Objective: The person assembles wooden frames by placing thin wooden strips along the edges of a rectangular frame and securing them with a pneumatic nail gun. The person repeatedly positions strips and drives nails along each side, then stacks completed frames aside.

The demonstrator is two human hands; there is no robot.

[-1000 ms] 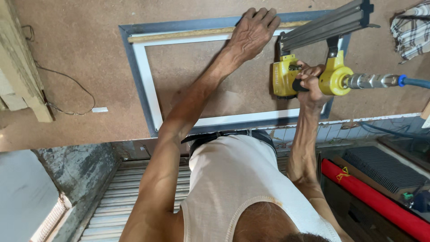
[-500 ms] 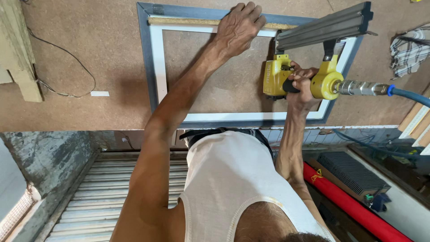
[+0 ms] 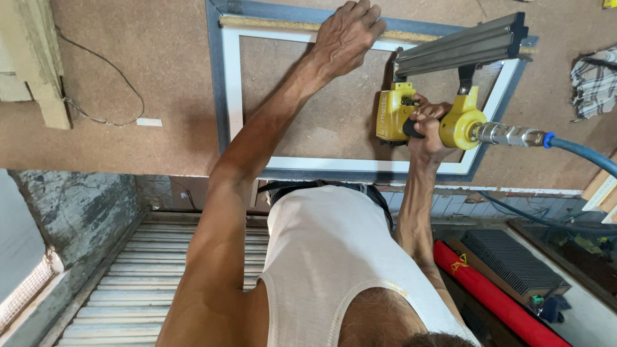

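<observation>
A rectangular picture frame [image 3: 231, 96], grey-blue outside and white inside, lies flat on a brown hardboard worktop [image 3: 128, 64]. My left hand [image 3: 347, 35] presses palm-down on its far rail, where a thin wooden strip [image 3: 270, 24] runs along the edge. My right hand [image 3: 427, 128] grips the handle of a yellow pneumatic nail gun [image 3: 393, 115]. The gun's nose is down inside the frame near the right rail, and its long grey magazine [image 3: 459, 46] points to the right. A blue air hose [image 3: 578, 151] leads off from the gun's metal coupling.
A checked cloth [image 3: 594, 83] lies at the worktop's right edge. A pale wooden block [image 3: 35, 71] and a thin wire [image 3: 109, 77] are at the left. Below the worktop are a red roll [image 3: 488, 289], a dark ribbed panel [image 3: 508, 257] and a corrugated shutter [image 3: 128, 283].
The view has shifted, so the frame sits higher and further right in the picture. My left hand stays on the far rail and my right hand keeps its grip on the nail gun.
</observation>
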